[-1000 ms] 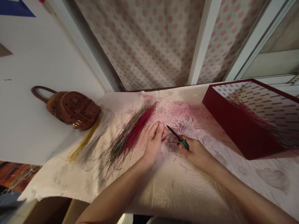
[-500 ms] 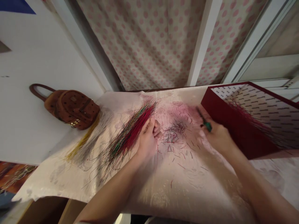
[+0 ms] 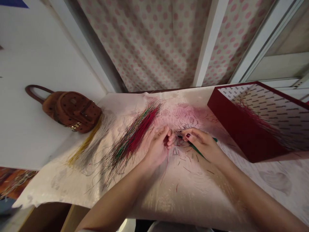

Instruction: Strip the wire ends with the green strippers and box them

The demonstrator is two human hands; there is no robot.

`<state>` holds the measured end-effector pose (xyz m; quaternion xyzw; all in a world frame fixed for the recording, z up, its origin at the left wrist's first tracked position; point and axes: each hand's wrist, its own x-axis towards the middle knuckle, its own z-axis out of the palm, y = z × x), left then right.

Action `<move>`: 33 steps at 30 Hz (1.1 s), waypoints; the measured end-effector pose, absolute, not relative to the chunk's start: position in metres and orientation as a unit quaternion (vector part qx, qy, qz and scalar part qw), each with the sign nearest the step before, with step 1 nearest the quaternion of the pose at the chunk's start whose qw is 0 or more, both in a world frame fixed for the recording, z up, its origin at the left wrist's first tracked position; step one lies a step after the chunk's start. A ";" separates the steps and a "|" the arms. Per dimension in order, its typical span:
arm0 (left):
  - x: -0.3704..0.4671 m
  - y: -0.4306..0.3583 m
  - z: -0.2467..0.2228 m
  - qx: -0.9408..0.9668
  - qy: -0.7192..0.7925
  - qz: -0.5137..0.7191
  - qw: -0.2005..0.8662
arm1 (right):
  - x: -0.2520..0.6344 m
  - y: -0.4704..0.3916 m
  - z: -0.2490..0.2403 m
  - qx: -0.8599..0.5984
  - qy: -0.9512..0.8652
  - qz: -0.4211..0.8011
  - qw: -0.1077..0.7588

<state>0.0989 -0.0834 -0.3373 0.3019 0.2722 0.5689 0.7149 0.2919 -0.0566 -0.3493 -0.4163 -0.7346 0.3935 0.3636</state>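
Observation:
A bundle of red, green and dark wires (image 3: 138,130) lies on the covered table (image 3: 154,199), left of my hands. My left hand (image 3: 160,141) is closed beside it, with a thin red strand hanging below the fingers; the rest of what it grips is hidden. Close by on the right, my right hand (image 3: 200,141) is closed around a green-handled tool (image 3: 196,150), its tip pointing toward my left hand. Short cut pieces (image 3: 182,129) are scattered under and around my right hand.
At the right stands a red box (image 3: 231,129) with more wires inside. A brown backpack (image 3: 74,111) sits at the left, beside yellow wires (image 3: 84,145) and grey wires (image 3: 98,141). Behind the table hangs a dotted curtain (image 3: 154,45).
My right hand has moved left with the green-handled tool, from near the red box to beside my left hand. My left hand has shifted slightly right and turned.

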 end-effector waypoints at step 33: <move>0.112 -0.094 -0.346 0.661 0.439 0.415 0.446 | 0.283 -0.073 -0.346 -0.465 -0.700 0.365 0.401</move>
